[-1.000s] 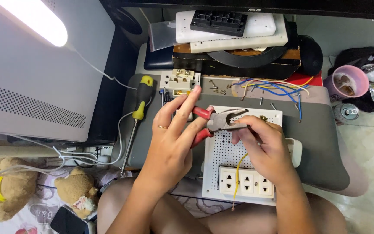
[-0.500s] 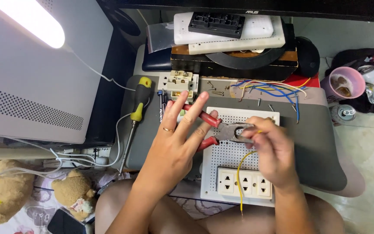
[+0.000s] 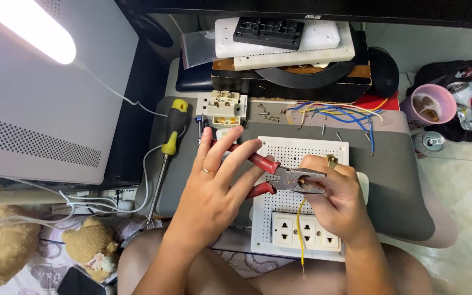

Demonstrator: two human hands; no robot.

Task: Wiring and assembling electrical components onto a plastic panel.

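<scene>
Red-handled pliers point(image 3: 279, 176), yellow wire point(image 3: 300, 229), white perforated board point(image 3: 307, 150)

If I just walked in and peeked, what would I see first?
First, the two hands in the middle: the left hand grips red-handled pliers, and the right hand holds a yellow wire at their tip. Under them lies a white perforated board with sockets along its near edge. At top left glows a bright lamp, and a yellow-and-black screwdriver lies left of the hands.
</scene>
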